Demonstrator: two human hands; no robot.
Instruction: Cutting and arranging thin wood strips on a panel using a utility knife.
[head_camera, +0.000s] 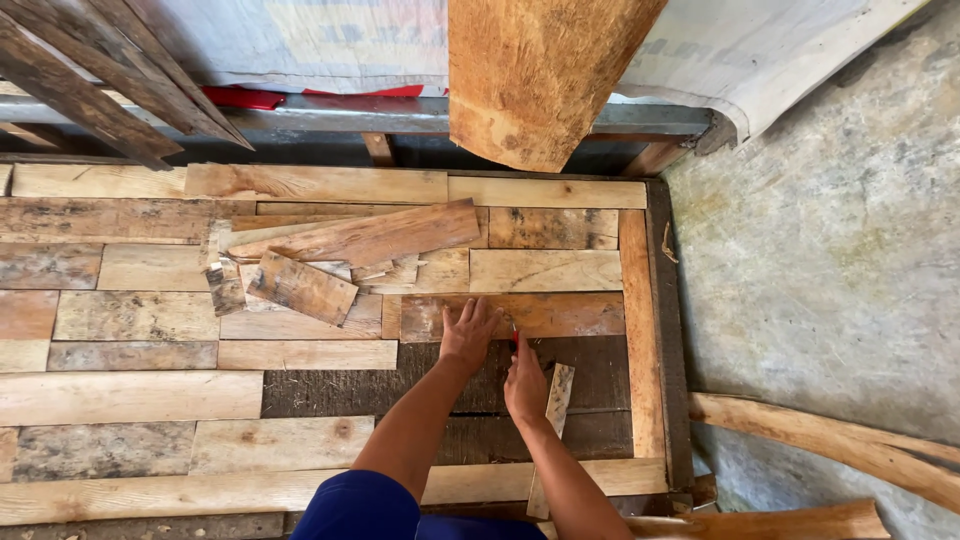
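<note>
Patchwork wooden panel carries loose plank offcuts, narrow strip.

The left hand lies flat on the panel of fitted boards. The right hand sits just beside it at 4 o'clock. Loose offcuts lie stacked on the panel at 10 o'clock. A thick plank overhangs at 12 o'clock.
</note>
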